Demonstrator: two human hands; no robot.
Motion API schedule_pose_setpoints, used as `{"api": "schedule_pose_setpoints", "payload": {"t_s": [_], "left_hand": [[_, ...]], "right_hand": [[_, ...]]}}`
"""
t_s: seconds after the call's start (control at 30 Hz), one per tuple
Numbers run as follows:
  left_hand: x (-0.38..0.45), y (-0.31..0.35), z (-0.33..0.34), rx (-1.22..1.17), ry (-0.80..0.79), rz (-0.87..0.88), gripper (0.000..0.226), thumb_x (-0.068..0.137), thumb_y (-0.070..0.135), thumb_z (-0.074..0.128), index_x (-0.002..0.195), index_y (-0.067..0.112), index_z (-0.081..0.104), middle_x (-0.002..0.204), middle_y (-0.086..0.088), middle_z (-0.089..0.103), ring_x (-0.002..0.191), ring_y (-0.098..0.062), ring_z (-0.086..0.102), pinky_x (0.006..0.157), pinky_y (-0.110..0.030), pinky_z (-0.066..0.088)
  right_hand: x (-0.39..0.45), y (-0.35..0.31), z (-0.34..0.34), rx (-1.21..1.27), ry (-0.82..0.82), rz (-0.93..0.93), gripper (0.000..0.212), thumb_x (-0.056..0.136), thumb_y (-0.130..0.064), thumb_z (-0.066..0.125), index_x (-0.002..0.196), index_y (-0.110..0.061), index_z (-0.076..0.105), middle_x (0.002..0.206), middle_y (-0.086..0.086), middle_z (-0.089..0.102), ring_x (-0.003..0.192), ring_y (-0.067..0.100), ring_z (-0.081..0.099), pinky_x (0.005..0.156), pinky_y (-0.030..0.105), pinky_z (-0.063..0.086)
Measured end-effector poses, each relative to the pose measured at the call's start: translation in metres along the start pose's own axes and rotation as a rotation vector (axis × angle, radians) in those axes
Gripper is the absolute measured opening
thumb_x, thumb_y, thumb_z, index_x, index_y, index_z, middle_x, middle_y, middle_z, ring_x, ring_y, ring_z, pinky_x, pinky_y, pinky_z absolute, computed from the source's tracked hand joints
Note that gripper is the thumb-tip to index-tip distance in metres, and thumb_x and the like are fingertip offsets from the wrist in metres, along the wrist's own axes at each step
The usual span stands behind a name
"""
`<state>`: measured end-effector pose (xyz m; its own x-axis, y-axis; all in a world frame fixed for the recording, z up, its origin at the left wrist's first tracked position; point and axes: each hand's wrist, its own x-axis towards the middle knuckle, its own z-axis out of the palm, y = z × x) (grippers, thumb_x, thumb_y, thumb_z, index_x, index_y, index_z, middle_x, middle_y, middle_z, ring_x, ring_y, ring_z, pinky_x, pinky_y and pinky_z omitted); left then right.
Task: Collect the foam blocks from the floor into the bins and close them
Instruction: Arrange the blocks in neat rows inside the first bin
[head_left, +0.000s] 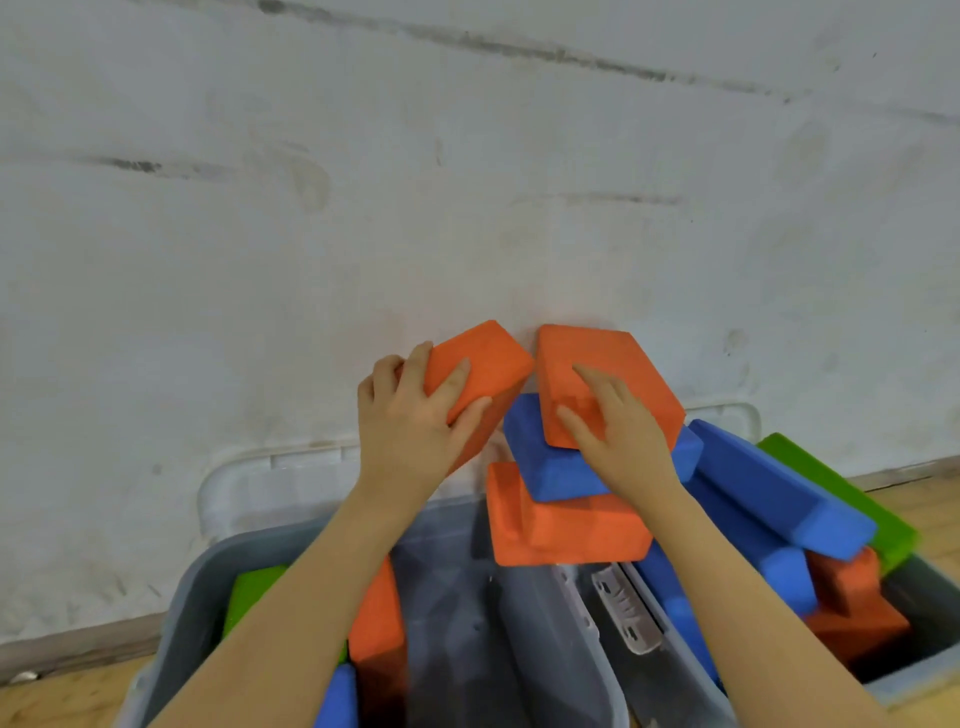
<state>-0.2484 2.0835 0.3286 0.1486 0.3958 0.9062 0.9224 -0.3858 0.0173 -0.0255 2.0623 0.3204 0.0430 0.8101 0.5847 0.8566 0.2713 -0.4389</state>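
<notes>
One orange block (480, 371) is gripped by the left hand (415, 421), another (613, 382) by the right hand (621, 431). The left block should be lowered flat into the left bin (208, 603), where room appears to remain.

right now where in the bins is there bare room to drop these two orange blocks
The left bin has bare floor through its middle and right, between the standing orange block and the bin's right wall. Its left end holds a green block. The right bin is crowded, with blocks heaped above its rim. Each hand, left and right, holds an orange block.
</notes>
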Motion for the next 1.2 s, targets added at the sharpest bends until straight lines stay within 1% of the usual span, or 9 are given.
{"api": "schedule_pose_setpoints", "payload": {"t_s": [0.07,0.17,0.27,0.37,0.47,0.6,0.77,0.97,1.2], "left_hand": [[-0.008,0.004,0.009,0.002,-0.011,-0.037,0.038,0.083,0.046,0.052,0.099,0.019,0.074,0.111,-0.003,0.068,0.083,-0.037,0.057,0.068,-0.041,0.048],[-0.018,0.008,0.021,-0.001,0.005,-0.092,0.036,0.085,0.044,0.052,0.097,0.019,0.074,0.109,0.006,0.070,0.086,-0.036,0.054,0.071,-0.041,0.046],[-0.023,0.008,0.032,0.036,0.054,-0.100,0.034,0.085,0.044,0.054,0.095,0.020,0.075,0.105,0.008,0.071,0.090,-0.032,0.049,0.071,-0.040,0.043],[-0.026,0.009,0.039,0.055,0.081,-0.085,0.032,0.085,0.043,0.055,0.094,0.020,0.075,0.103,0.008,0.071,0.090,-0.033,0.052,0.072,-0.040,0.042],[-0.025,0.013,0.040,0.055,0.096,-0.108,0.033,0.085,0.043,0.055,0.094,0.019,0.075,0.103,0.008,0.071,0.090,-0.034,0.052,0.072,-0.040,0.043],[-0.023,0.011,0.028,0.057,0.102,-0.134,0.032,0.086,0.043,0.055,0.096,0.019,0.075,0.105,0.008,0.071,0.088,-0.038,0.057,0.072,-0.040,0.044],[-0.022,-0.014,-0.018,0.103,0.191,-0.228,0.025,0.086,0.041,0.061,0.096,0.022,0.074,0.112,0.005,0.068,0.088,-0.037,0.057,0.070,-0.039,0.043],[-0.049,-0.054,-0.084,0.122,0.180,-0.341,0.025,0.086,0.040,0.059,0.094,0.021,0.073,0.115,0.001,0.067,0.091,-0.039,0.055,0.071,-0.041,0.040],[-0.129,-0.091,-0.134,0.077,0.070,-0.451,0.026,0.083,0.040,0.059,0.093,0.022,0.074,0.117,0.000,0.066,0.093,-0.038,0.053,0.072,-0.042,0.043]], "right_hand": [[0.002,0.019,0.008,-0.237,-0.074,-0.057,0.083,0.074,-0.065,0.040,0.146,-0.022,0.034,0.143,0.007,0.045,0.129,0.033,0.041,0.107,0.046,0.028],[0.008,0.035,0.017,-0.440,-0.155,-0.109,0.091,0.071,-0.056,0.069,0.148,-0.029,0.027,0.148,0.007,0.038,0.135,0.037,0.031,0.111,0.048,0.018],[0.014,0.042,0.024,-0.531,-0.100,-0.165,0.090,0.060,-0.042,0.084,0.140,-0.027,0.045,0.139,0.011,0.049,0.122,0.044,0.045,0.101,0.054,0.031],[0.016,0.047,0.029,-0.590,0.010,-0.239,0.082,0.051,-0.039,0.089,0.126,-0.022,0.059,0.122,0.012,0.062,0.103,0.042,0.058,0.088,0.054,0.042],[0.015,0.047,0.028,-0.587,0.113,-0.280,0.078,0.062,-0.042,0.083,0.129,-0.022,0.049,0.123,0.013,0.061,0.101,0.040,0.058,0.085,0.052,0.043],[0.019,0.012,0.016,-0.444,0.257,-0.265,0.065,0.082,-0.056,0.051,0.136,-0.021,0.040,0.129,0.012,0.056,0.105,0.036,0.053,0.087,0.049,0.041],[0.020,-0.055,0.013,-0.279,0.322,-0.361,0.065,0.085,-0.059,0.048,0.137,-0.022,0.037,0.132,0.012,0.054,0.107,0.033,0.049,0.089,0.046,0.035],[-0.002,-0.130,0.025,-0.165,0.269,-0.381,0.066,0.083,-0.063,0.047,0.135,-0.024,0.036,0.124,0.008,0.060,0.101,0.032,0.054,0.083,0.045,0.043],[-0.066,-0.175,0.066,-0.050,0.145,-0.315,0.064,0.079,-0.061,0.049,0.133,-0.026,0.049,0.112,0.007,0.065,0.094,0.031,0.060,0.076,0.042,0.047]]}}
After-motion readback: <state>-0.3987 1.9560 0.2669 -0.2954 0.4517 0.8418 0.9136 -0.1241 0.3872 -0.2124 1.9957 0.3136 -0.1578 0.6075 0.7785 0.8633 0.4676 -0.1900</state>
